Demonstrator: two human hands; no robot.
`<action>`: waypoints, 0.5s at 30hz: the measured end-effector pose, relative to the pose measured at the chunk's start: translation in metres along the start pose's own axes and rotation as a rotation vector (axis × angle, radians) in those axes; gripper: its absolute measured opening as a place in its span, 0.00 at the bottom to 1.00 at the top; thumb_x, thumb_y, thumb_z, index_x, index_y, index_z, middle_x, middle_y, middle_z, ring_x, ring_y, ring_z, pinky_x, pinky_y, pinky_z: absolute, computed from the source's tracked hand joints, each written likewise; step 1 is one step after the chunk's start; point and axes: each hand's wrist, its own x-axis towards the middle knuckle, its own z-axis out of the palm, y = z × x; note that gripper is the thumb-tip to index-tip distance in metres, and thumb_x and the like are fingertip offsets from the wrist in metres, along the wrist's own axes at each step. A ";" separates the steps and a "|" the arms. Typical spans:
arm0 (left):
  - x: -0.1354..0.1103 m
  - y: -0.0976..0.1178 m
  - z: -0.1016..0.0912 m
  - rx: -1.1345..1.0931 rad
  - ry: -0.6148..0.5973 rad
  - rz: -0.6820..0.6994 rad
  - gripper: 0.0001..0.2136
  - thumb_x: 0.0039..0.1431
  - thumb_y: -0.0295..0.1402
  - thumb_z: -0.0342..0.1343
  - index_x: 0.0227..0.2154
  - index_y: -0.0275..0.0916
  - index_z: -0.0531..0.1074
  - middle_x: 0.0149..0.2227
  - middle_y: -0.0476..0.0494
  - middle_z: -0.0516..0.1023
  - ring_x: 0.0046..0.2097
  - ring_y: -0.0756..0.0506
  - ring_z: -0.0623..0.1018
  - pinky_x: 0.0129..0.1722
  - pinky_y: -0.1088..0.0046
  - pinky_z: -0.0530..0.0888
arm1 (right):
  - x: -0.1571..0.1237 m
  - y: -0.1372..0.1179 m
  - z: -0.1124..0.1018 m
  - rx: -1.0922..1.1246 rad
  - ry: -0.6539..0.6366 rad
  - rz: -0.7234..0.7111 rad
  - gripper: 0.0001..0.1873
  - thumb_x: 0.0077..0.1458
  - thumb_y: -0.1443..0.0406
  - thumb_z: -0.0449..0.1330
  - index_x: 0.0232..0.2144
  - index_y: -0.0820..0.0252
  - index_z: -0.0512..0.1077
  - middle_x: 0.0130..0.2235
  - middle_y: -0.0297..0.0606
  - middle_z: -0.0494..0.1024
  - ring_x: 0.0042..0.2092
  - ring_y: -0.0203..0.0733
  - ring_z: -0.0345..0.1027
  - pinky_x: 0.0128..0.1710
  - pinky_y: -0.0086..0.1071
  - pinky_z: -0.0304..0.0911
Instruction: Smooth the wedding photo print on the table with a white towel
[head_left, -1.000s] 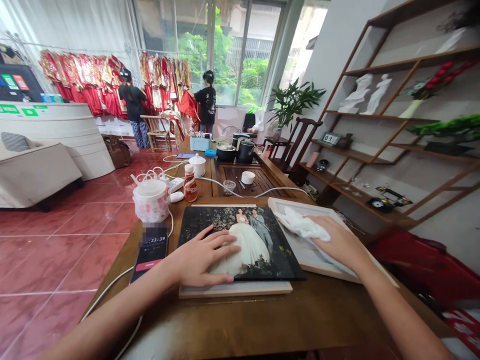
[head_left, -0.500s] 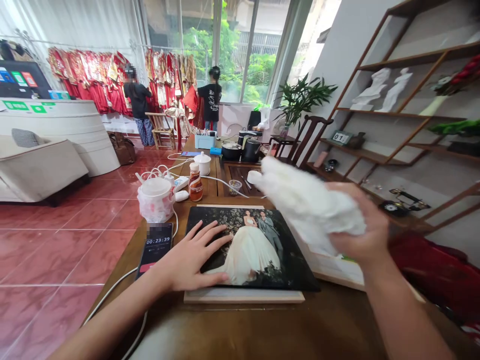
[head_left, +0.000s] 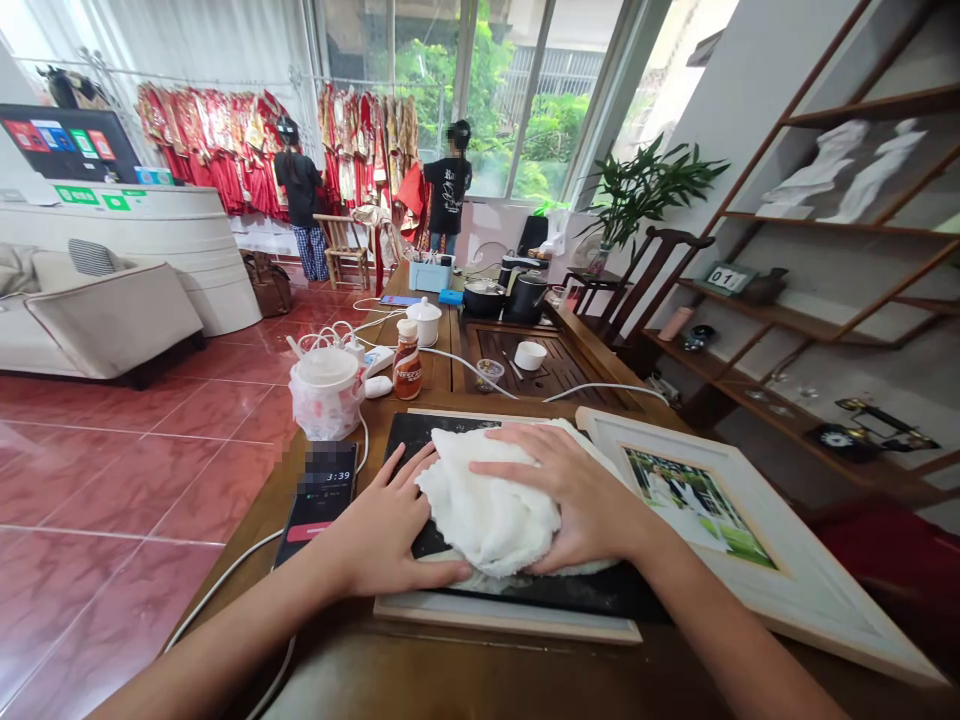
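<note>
The left hand (head_left: 382,530) and right hand (head_left: 577,500), both open and unclenched, press one fluffy white cloth (head_left: 487,510) onto a smooth dark photo board (head_left: 577,592) on the wooden surface (head_left: 337,650). One pale wooden picture frame (head_left: 750,520) lies just right; one phone (head_left: 319,505) lies just left.

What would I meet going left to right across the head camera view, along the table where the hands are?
Smartphone → left hand → white towel → right hand → white-framed photo
</note>
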 end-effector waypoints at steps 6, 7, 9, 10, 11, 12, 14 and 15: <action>0.001 -0.002 0.002 0.035 -0.018 -0.027 0.43 0.56 0.63 0.49 0.65 0.36 0.56 0.67 0.33 0.56 0.70 0.31 0.47 0.66 0.45 0.46 | -0.011 0.029 0.012 -0.049 0.029 0.034 0.41 0.46 0.49 0.65 0.62 0.37 0.60 0.65 0.37 0.59 0.63 0.56 0.55 0.58 0.52 0.52; 0.001 -0.002 0.002 0.037 -0.023 -0.034 0.44 0.55 0.64 0.49 0.66 0.35 0.55 0.67 0.33 0.56 0.70 0.31 0.48 0.66 0.45 0.47 | -0.015 0.034 0.013 -0.066 0.045 0.063 0.39 0.47 0.50 0.65 0.61 0.37 0.61 0.65 0.37 0.60 0.63 0.56 0.55 0.57 0.53 0.52; 0.002 -0.002 0.003 0.038 -0.035 -0.045 0.45 0.56 0.64 0.49 0.67 0.37 0.51 0.68 0.34 0.53 0.69 0.31 0.48 0.66 0.46 0.47 | -0.022 0.043 0.015 -0.092 0.081 0.125 0.36 0.49 0.51 0.64 0.60 0.39 0.62 0.65 0.39 0.61 0.63 0.58 0.55 0.57 0.54 0.53; 0.002 -0.002 0.003 0.039 -0.041 -0.047 0.46 0.56 0.64 0.49 0.68 0.38 0.48 0.69 0.35 0.51 0.69 0.31 0.49 0.66 0.46 0.46 | -0.024 0.046 0.016 -0.099 0.097 0.147 0.35 0.49 0.51 0.64 0.60 0.40 0.63 0.64 0.39 0.61 0.63 0.59 0.56 0.56 0.55 0.53; 0.003 -0.003 0.003 0.041 -0.046 -0.050 0.46 0.56 0.63 0.49 0.69 0.38 0.46 0.69 0.35 0.50 0.70 0.32 0.49 0.67 0.46 0.46 | -0.026 0.047 0.016 -0.102 0.106 0.155 0.34 0.49 0.52 0.64 0.59 0.40 0.64 0.64 0.40 0.62 0.63 0.59 0.56 0.56 0.55 0.53; 0.003 -0.003 0.004 0.045 -0.046 -0.053 0.46 0.56 0.63 0.49 0.69 0.39 0.45 0.70 0.36 0.50 0.70 0.32 0.48 0.67 0.46 0.46 | -0.027 0.046 0.016 -0.099 0.106 0.148 0.34 0.49 0.52 0.64 0.59 0.40 0.64 0.64 0.39 0.62 0.63 0.59 0.55 0.56 0.56 0.52; 0.003 -0.003 0.005 0.055 -0.043 -0.055 0.46 0.56 0.63 0.49 0.69 0.37 0.47 0.69 0.35 0.50 0.70 0.32 0.49 0.67 0.46 0.46 | -0.026 0.039 0.015 -0.076 0.075 0.103 0.35 0.46 0.53 0.65 0.58 0.38 0.65 0.64 0.36 0.63 0.63 0.59 0.54 0.57 0.57 0.49; 0.004 -0.003 0.006 0.061 -0.039 -0.057 0.46 0.55 0.64 0.50 0.68 0.36 0.49 0.69 0.34 0.50 0.69 0.32 0.49 0.66 0.46 0.46 | -0.025 0.033 0.013 -0.056 0.051 0.073 0.36 0.44 0.53 0.66 0.57 0.37 0.66 0.64 0.33 0.63 0.64 0.59 0.53 0.58 0.58 0.47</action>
